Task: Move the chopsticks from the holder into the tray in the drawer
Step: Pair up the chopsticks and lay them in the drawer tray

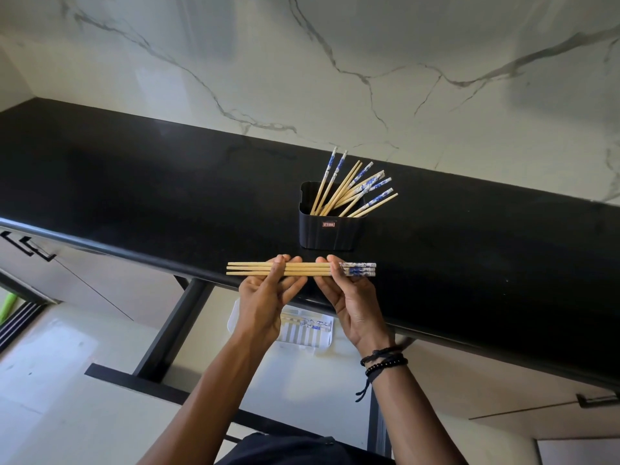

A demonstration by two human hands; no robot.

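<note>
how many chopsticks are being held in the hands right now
3 show, lying level as a flat bundle of chopsticks: the left hand grips the plain end, the right hand the blue-patterned end, above the counter edge. A further one might be hidden behind them.

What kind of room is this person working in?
Most likely a home kitchen: a black stone counter under a marble-look wall, a holder full of chopsticks, and an open drawer with a white cutlery tray below.

A glossy black worktop (pixel 151 182) runs along a marble-veined wall. On it, near the front edge, stands a black ribbed chopstick holder (pixel 327 229).
</note>
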